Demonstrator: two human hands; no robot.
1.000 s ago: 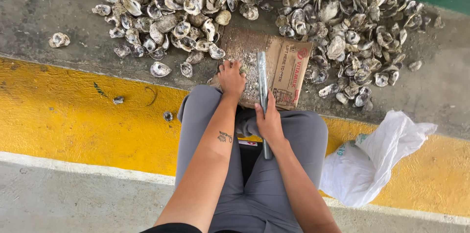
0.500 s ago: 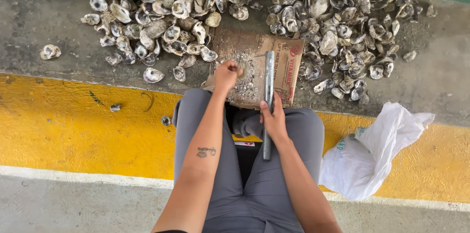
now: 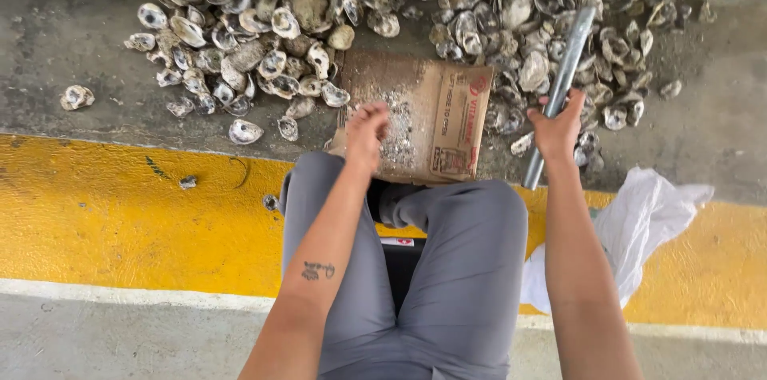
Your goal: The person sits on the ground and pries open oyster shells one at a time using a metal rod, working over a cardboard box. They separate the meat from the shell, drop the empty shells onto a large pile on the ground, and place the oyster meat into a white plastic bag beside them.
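Head view shows me the right hand (image 3: 557, 128) clenched around a metal pipe (image 3: 559, 84) above oyster shells (image 3: 304, 12). I see the left hand (image 3: 367, 128) (fingers curled, contents indiscernible) over crushed shell bits (image 3: 397, 120) on flattened cardboard (image 3: 435, 108).

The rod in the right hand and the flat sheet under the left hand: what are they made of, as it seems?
The rod looks like metal: grey, smooth, with a dull shine along its length. The flat sheet seems to be cardboard: brown, matte, with fold lines and printed panels, dusted with pale crushed shell bits.
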